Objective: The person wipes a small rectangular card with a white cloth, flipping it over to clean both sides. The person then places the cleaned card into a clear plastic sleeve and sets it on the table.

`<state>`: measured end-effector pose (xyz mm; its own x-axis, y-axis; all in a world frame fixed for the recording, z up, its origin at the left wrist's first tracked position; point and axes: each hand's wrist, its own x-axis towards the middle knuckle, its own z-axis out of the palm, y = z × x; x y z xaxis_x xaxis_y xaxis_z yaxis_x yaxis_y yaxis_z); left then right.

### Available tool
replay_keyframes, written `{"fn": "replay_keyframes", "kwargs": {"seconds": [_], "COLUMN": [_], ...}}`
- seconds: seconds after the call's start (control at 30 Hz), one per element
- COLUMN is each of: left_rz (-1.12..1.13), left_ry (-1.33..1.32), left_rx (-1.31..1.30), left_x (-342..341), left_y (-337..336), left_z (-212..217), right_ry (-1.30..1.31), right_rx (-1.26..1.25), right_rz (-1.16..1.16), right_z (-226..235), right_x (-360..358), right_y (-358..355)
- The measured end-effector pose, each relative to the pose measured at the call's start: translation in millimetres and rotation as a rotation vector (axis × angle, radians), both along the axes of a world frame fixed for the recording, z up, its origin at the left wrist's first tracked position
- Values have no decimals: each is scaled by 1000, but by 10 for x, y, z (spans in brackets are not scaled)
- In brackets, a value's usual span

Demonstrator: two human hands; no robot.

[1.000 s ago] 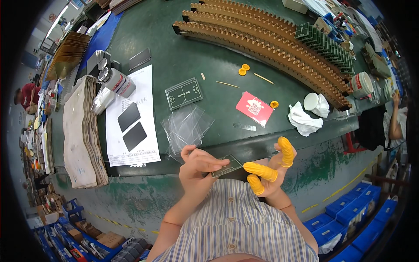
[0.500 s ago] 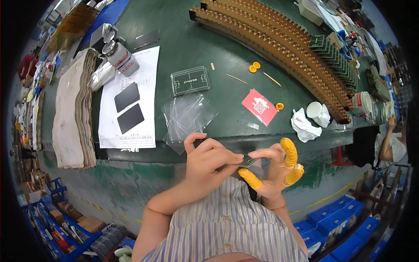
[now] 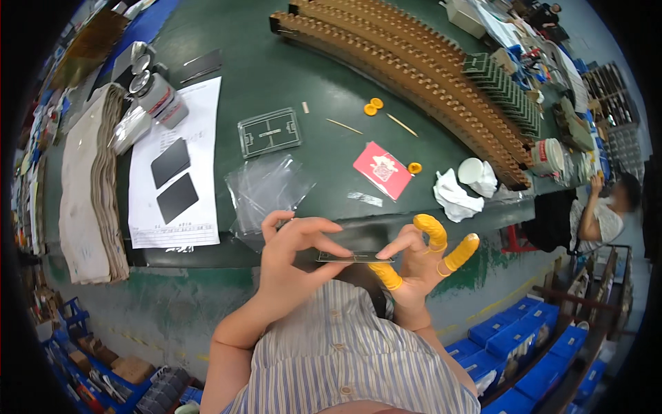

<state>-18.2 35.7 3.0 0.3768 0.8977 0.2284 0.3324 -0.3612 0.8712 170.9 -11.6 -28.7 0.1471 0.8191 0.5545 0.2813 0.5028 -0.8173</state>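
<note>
In front of my chest, a thin dark green card with white lines (image 3: 357,258) is tilted nearly edge-on. My left hand (image 3: 293,252) pinches its left end between thumb and fingers. At the other end, my right hand (image 3: 412,272) grips it between a bare fingertip and the thumb; yellow finger cots cover the thumb and two raised fingers. Just beyond my left hand, clear plastic sleeves (image 3: 265,190) lie in a loose pile. Behind them sits a green card in a clear case (image 3: 269,133). A red card (image 3: 382,170) lies beyond my right hand.
Long brown slotted racks (image 3: 400,65) curve across the back right; several green cards (image 3: 507,93) stand in one. Toothpicks (image 3: 402,125), loose finger cots (image 3: 373,106) and crumpled white cloth (image 3: 456,196) lie nearby. Left: a paper sheet (image 3: 200,145), dispenser bottle (image 3: 160,100), cloth stack (image 3: 89,186).
The card has turned nearly edge-on and moved slightly left with both hands. My left hand's fingers have spread more. The whole view has shifted, so the table things sit further left.
</note>
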Motion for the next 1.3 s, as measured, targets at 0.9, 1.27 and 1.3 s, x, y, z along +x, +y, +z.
{"fn": "replay_keyframes", "kwargs": {"seconds": [0.9, 1.27, 1.3], "left_rz": [-9, -31, -43], "left_ry": [-536, -609, -617], "left_rx": [-593, -670, -686], "left_x": [10, 83, 90], "left_y": [-123, -128, -133], "left_z": [-186, -215, -191], "right_ry": [620, 842, 813], "right_rx": [-315, -317, -273], "right_rz": [156, 140, 140], "right_z": [-70, -142, -174], "right_x": [-74, -73, -72], "right_y": [-92, -74, -79]}}
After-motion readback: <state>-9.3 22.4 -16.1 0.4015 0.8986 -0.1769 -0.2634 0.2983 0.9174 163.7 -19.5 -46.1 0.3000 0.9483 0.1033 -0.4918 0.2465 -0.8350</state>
